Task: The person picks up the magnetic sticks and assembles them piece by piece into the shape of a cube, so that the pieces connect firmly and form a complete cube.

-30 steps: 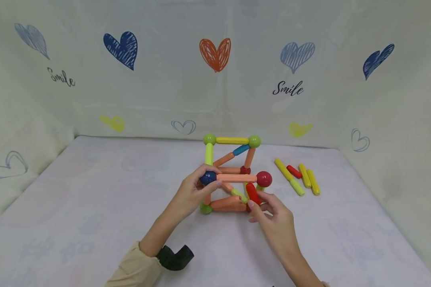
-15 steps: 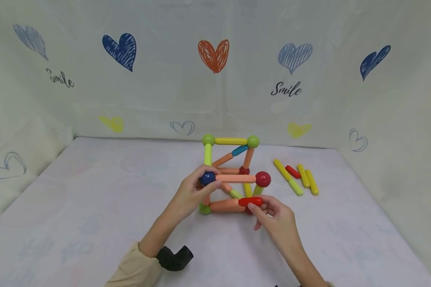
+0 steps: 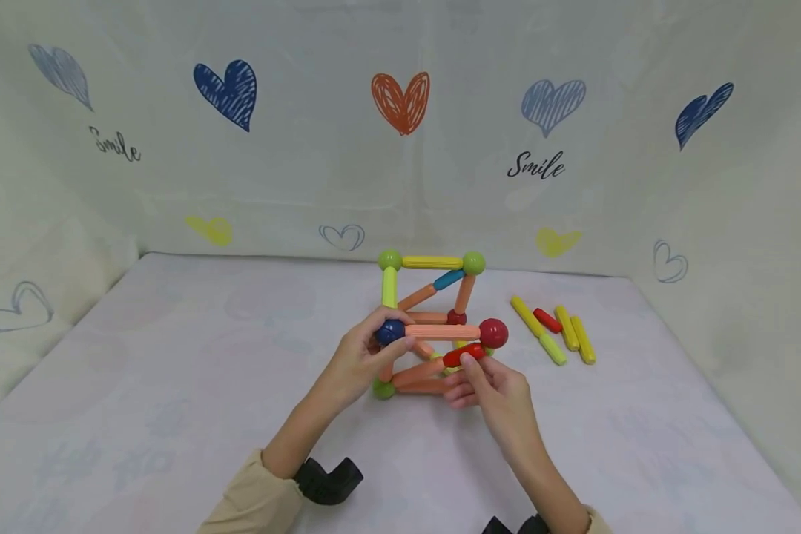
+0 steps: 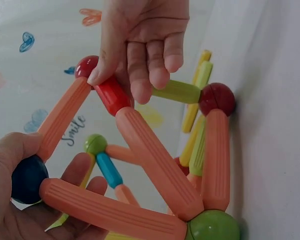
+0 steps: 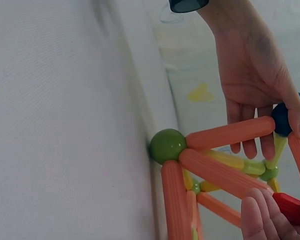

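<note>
My left hand [image 3: 350,363] grips the dark blue ball [image 3: 390,333] at the near upper left corner of a frame of magnetic sticks and balls. From that ball an orange stick [image 3: 443,333] runs across to a red ball [image 3: 495,333]. Between thumb and fingers, my right hand [image 3: 507,404] pinches a short red stick [image 4: 114,97]. One end of it meets a slanting orange stick [image 4: 160,162], which rises from the green ball [image 4: 214,226] at a lower corner. Its other end lies right at the red ball. Fingers partly hide the lower right corner.
Behind, the frame has green balls [image 3: 474,262], a yellow stick [image 3: 432,262] and a blue short stick [image 3: 449,279]. To the right lie loose yellow sticks [image 3: 565,327] and another short red stick [image 3: 547,320]. A printed cloth backdrop [image 3: 294,170] stands behind the table.
My right hand turned the short red stick from steep to level, then raised it with the orange stick's end toward the red ball. The left hand keeps its grip on the blue ball.
</note>
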Motion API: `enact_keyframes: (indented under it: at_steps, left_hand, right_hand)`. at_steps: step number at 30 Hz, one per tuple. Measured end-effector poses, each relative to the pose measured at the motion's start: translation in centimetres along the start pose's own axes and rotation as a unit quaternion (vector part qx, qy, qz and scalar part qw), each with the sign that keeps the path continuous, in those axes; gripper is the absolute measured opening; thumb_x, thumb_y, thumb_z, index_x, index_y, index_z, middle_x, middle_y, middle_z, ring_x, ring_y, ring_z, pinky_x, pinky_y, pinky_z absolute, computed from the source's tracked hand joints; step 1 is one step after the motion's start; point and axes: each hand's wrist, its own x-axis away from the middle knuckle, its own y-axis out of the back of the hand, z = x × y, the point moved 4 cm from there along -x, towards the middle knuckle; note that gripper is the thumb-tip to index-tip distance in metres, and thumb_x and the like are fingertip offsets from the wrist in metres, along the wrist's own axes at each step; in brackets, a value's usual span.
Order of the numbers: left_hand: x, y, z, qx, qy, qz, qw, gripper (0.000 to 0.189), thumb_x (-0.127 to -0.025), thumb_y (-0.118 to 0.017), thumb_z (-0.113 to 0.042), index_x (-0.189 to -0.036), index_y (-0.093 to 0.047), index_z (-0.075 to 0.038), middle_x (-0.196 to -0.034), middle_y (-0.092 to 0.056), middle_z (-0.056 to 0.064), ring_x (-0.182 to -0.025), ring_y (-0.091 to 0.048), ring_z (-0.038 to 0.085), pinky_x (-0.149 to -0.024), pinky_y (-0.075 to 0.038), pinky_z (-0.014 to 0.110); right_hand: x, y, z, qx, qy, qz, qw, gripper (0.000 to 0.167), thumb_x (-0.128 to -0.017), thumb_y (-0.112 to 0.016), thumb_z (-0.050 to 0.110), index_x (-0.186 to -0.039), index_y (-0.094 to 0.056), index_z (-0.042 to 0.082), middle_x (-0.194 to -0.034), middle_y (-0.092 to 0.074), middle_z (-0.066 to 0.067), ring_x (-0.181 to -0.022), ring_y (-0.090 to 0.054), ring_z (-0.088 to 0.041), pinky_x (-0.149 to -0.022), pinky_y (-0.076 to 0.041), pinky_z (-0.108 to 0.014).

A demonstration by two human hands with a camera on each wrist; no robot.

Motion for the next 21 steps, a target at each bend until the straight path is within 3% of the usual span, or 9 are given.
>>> enact_keyframes:
  at_steps: [4, 12, 17, 21]
  left_hand:
    - [-0.1, -0.1, -0.1, -0.010, -0.001, -0.002, 0.9999, 0.027, -0.090, -0.061, -0.018, -0.116, -0.054, -0.014, -0.097, -0.053, 0.010, -0.081, -0.048, 0.020, -0.064, -0.043, 0.022]
    - [0.0, 0.1, -0.3, -0.011, -0.011, 0.006, 0.9999, 0.025, -0.090, -0.061, -0.018, -0.114, -0.053, -0.012, -0.097, -0.055, 0.010, -0.083, -0.051, 0.019, -0.068, -0.046, 0.023]
    - [0.1, 0.2, -0.2, -0.018, -0.008, 0.008, 0.9998, 0.027, -0.090, -0.061, -0.022, -0.115, -0.053, -0.013, -0.095, -0.054, 0.009, -0.081, -0.049, 0.020, -0.065, -0.044, 0.023]
    - [0.2, 0.4, -0.3, -0.033, 0.003, 0.019, 0.9993, 0.034, -0.089, -0.063, -0.022, -0.121, -0.052, -0.017, -0.107, -0.056, 0.009, -0.089, -0.053, 0.021, -0.072, -0.050, 0.027]
  right_hand:
    - [-0.2, -0.1, 0.2, 0.008, 0.006, -0.002, 0.9999, 0.038, -0.093, -0.054, 0.036, -0.104, -0.063, 0.001, -0.084, -0.071, -0.012, -0.066, -0.069, -0.020, -0.064, -0.055, -0.024]
    - [-0.3, 0.2, 0.2, 0.034, -0.005, 0.001, 0.9994, 0.041, -0.093, -0.054, 0.038, -0.099, -0.066, 0.000, -0.076, -0.071, -0.010, -0.061, -0.069, -0.019, -0.057, -0.054, -0.024]
    - [-0.4, 1.3, 0.6, 0.093, -0.001, 0.004, 0.9956, 0.038, -0.091, -0.058, 0.037, -0.090, -0.067, 0.000, -0.066, -0.067, -0.007, -0.055, -0.065, -0.017, -0.054, -0.053, -0.023]
    - [-0.9, 3.1, 0.8, 0.167, 0.006, -0.007, 0.9858, 0.035, -0.086, -0.065, 0.036, -0.086, -0.058, 0.002, -0.062, -0.056, -0.005, -0.052, -0.055, -0.016, -0.050, -0.046, -0.020]
